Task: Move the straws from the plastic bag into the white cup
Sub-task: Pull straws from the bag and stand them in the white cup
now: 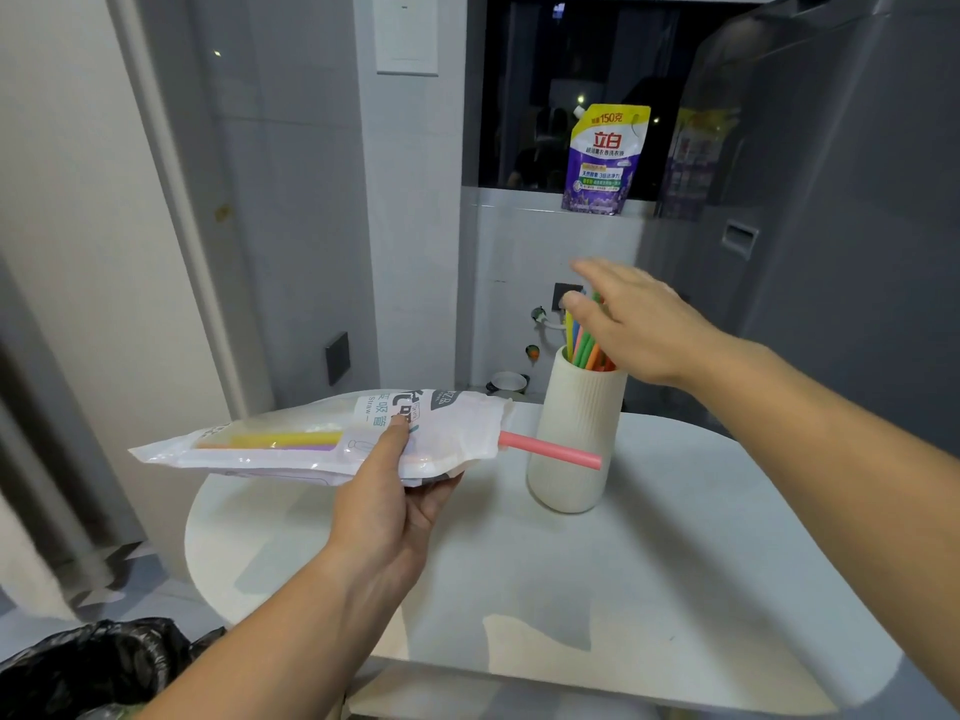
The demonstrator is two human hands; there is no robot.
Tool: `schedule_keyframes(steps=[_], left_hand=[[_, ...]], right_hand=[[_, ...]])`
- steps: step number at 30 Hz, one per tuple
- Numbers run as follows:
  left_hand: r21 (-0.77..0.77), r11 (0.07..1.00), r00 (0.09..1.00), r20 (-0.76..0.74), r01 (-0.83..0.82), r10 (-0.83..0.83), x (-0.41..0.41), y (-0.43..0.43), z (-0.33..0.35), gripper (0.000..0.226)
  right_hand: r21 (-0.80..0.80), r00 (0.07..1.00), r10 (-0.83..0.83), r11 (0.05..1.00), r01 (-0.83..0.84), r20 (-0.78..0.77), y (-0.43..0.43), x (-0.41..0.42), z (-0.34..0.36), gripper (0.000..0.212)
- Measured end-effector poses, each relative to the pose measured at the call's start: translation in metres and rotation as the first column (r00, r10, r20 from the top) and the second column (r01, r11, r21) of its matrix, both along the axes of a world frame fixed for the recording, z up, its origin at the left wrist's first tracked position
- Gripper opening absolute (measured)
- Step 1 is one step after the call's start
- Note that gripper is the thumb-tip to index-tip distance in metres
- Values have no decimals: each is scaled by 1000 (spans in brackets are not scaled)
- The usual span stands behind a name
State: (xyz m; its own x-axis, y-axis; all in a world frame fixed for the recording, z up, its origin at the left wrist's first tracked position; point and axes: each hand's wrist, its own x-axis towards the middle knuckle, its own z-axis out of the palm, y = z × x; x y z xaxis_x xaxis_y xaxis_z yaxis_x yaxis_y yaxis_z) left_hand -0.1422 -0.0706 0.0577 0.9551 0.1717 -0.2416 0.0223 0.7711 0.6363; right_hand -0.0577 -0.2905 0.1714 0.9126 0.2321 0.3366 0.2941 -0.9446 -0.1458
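My left hand [387, 498] grips the plastic straw bag [291, 439] from below, thumb on top, holding it level above the table. Yellow and purple straws show through the bag, and a pink straw [550, 449] sticks out of its open right end, in front of the cup. The ribbed white cup [574, 433] stands upright on the table with several coloured straws [584, 345] in it. My right hand [636, 319] hovers over the tops of those straws with fingers spread and relaxed, holding nothing.
The round white table [623, 563] has bare surface in front of and right of the cup. A black bin bag [93, 667] sits at the lower left. A purple detergent pouch [605, 158] stands on the window ledge. A grey fridge [831, 226] stands to the right.
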Motion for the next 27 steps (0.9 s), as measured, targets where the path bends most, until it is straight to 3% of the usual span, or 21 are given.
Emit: schedule_keyframes(steps=[3, 5, 7, 9, 11, 13, 15, 17, 19, 23, 27], left_hand=[[-5, 1000, 1000, -2, 2, -2, 0, -1, 1, 32], [-6, 1000, 1000, 0, 4, -4, -1, -1, 1, 32], [-2, 1000, 1000, 10, 3, -3, 0, 0, 1, 31], [3, 1000, 1000, 26, -3, 3, 1, 1, 2, 30], [22, 1000, 998, 56, 0, -2, 0, 0, 4, 31], [51, 999, 996, 93, 3, -7, -1, -2, 5, 33], [92, 996, 991, 130, -3, -9, -3, -5, 6, 33], [163, 986, 986, 164, -23, -4, -5, -9, 6, 35], [262, 964, 980, 199, -41, -12, -7, -10, 5, 37], [438, 899, 961, 255, -16, -107, -12, -13, 2, 36], [489, 872, 947, 274, 11, -166, -16, -15, 1, 31]], right_hand=[[218, 979, -33, 976, -12, 201, -3, -10, 5, 54], [329, 909, -95, 943, -48, 405, -1, -24, 4, 42], [453, 870, -152, 887, -90, 469, 6, -44, -4, 37], [559, 932, -184, 829, -24, 312, 16, -64, -24, 42], [666, 984, -179, 731, 149, -22, 26, -80, -52, 45], [794, 910, -77, 464, 394, -407, 33, -92, -76, 52], [800, 776, 199, 107, 590, -599, 37, -98, -91, 62], [754, 726, 409, -125, 645, -553, 40, -101, -98, 68], [760, 760, 445, -228, 608, -474, 40, -98, -102, 69], [764, 802, 412, -305, 569, -433, 43, -97, -103, 63], [765, 803, 418, -309, 565, -424, 42, -98, -107, 70]])
